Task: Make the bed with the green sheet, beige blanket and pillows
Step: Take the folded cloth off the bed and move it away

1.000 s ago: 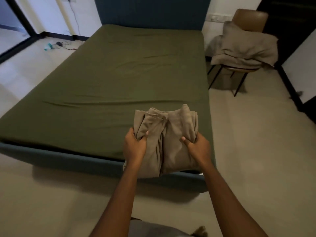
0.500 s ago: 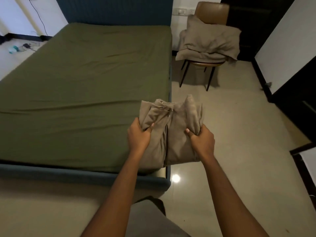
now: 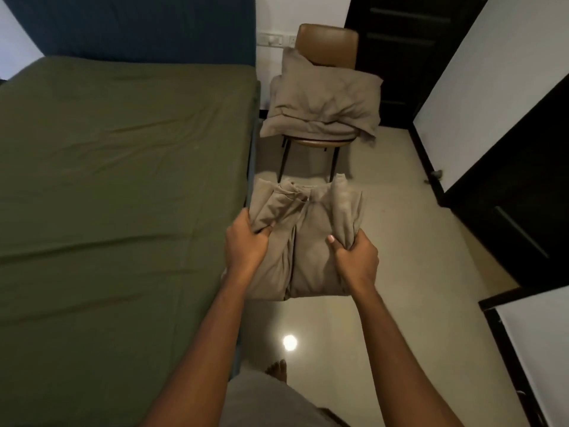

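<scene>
While held out above the floor beside the bed (image 3: 123,180), a folded beige blanket (image 3: 308,241) is gripped at both sides; the left hand (image 3: 246,245) is curled around its left edge; the right hand (image 3: 357,257) is curled around its right edge, thumb on top.

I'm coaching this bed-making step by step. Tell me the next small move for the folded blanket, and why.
Probably swing the folded beige blanket left and lay it on the green sheet to unfold it. The left hand and right hand both grip it over the floor, right of the sheet; the sheet is already spread, and the pillows wait on the chair.
</scene>
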